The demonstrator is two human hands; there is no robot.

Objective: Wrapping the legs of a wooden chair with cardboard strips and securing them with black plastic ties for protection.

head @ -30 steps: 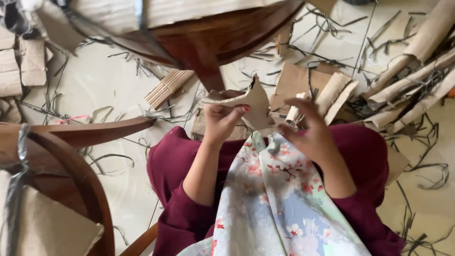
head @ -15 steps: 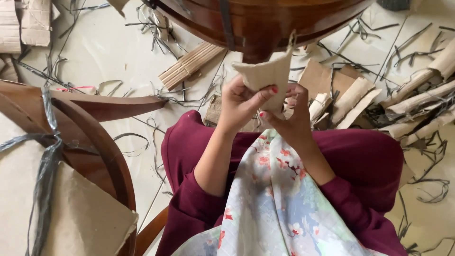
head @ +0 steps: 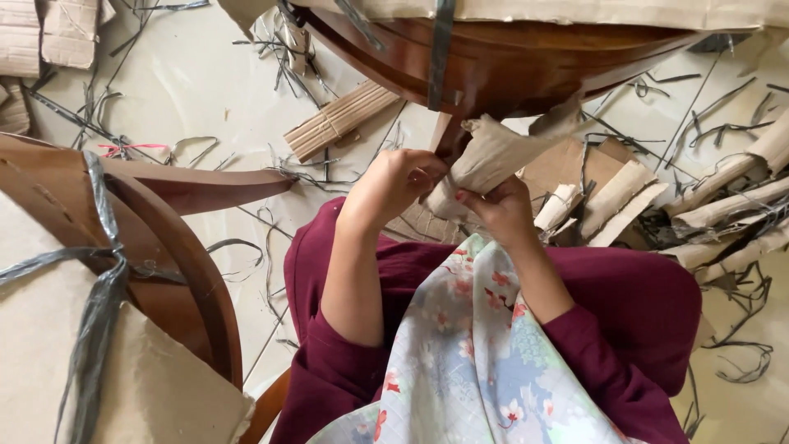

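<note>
A crumpled piece of beige cardboard wrapping (head: 493, 152) is gripped in front of me by both hands. My left hand (head: 393, 182) closes on its left edge, fingers curled over it. My right hand (head: 493, 210) holds it from below, thumb pressed on the paper. The paper's upper end touches the leg of a dark brown wooden chair part (head: 526, 57) just above. My lap is covered by maroon clothing and a floral cloth (head: 472, 353).
A wooden chair frame (head: 177, 238) wrapped in cardboard and grey strap stands at left. Cardboard pieces (head: 616, 193), rolled cardboard (head: 731, 201), a corrugated bundle (head: 341, 119) and several black strap offcuts litter the pale floor.
The paper has gone from held upright and flat to crumpled and tilted right against the chair leg. Both hands have closed tighter together on it. The view shifted slightly.
</note>
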